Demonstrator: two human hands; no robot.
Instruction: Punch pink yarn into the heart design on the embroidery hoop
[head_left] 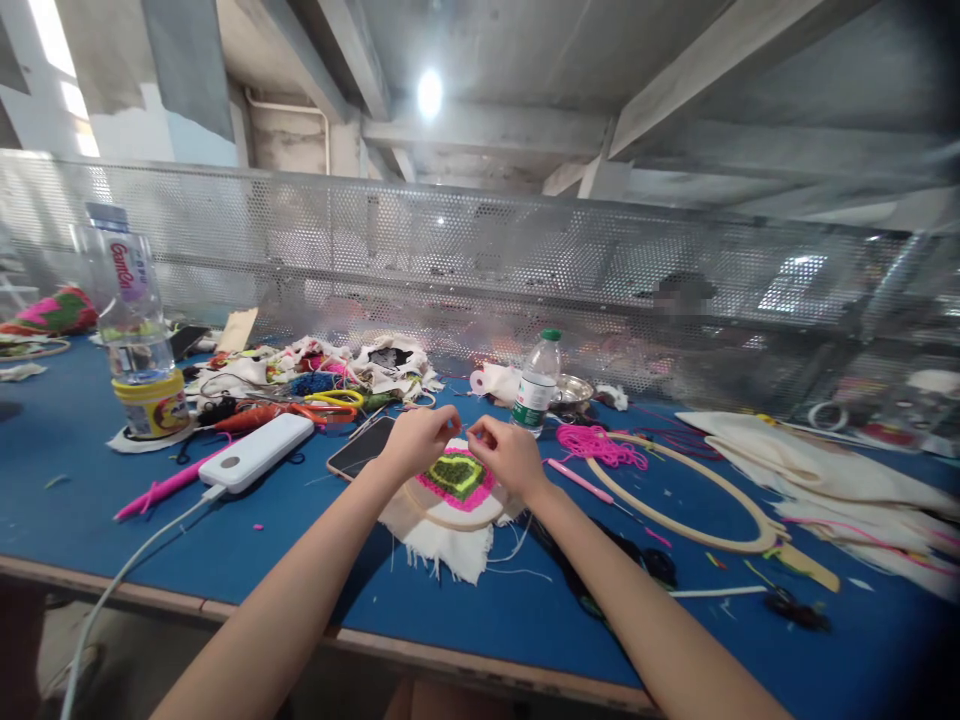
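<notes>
Head view, both hands over the blue table (480, 620).

Grip: left hand (417, 440) and right hand (508, 455) are raised just above the work, fingertips pinched together and nearly meeting each other in the middle. Both are closed on something very fine between them, probably a thread or needle; it is too thin and blurred to tell which. Neither hand touches the table.

Work piece: an embroidery hoop (450, 505) lies flat directly beneath the hands, near the front edge of the table. White cloth is stretched in it, with frayed edges spilling out on the near side. The stitched patch is heart-like: a bright pink border around a yellow-green centre with a dark outline.

Writing: the large clear bottle (135, 310) at far left carries a pink and white label reading "GanTen" as far as I can make out. It stands in a yellow tub. The small bottle (537, 385) with green cap, just behind the right hand, has a green and white label, text illegible.

Nearby: a phone (360, 447) lies screen up just left of the left hand. A white power bank (256, 452) with cable sits further left. A larger empty wooden hoop (697, 500) lies to the right, with loose pink yarn (600, 443) at its upper edge.
</notes>
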